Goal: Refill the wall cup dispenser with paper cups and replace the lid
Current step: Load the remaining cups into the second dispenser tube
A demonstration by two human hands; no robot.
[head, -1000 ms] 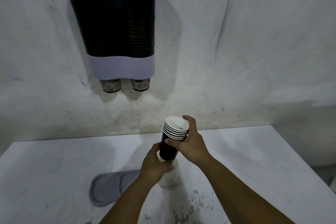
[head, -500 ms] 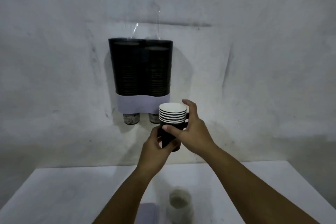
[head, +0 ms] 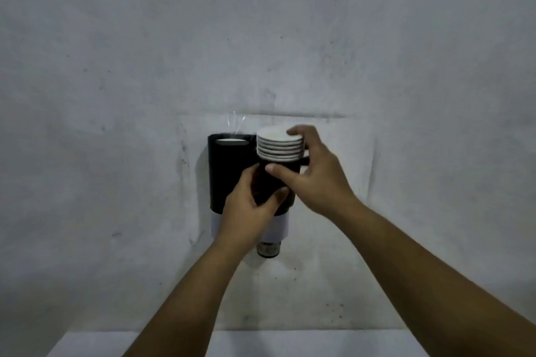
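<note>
Fingers first: your left hand is curled round the dark lower body of the cup stack, thumb on the near side and fingers wrapped behind, clamped on it from about 7 o'clock. Your right hand grips the same stack from 3 o'clock; its thumb presses the dark side just under the rims, and one fingertip rests on the rim of the top cup at 1 o'clock.

The stack is upright, held in front of the right half of the dispenser, with its white rims level with the dispenser's open top. You can count about six white rims nested together. One more white rim shows at 10 o'clock from the stack, sitting in the top of the dispenser's left tube.

Below your left hand, at 6 o'clock, a single cup pokes out under the white band; it carries pale print, too blurred to read.

A strip of the table shows along the bottom edge. The lid is out of view.
</note>
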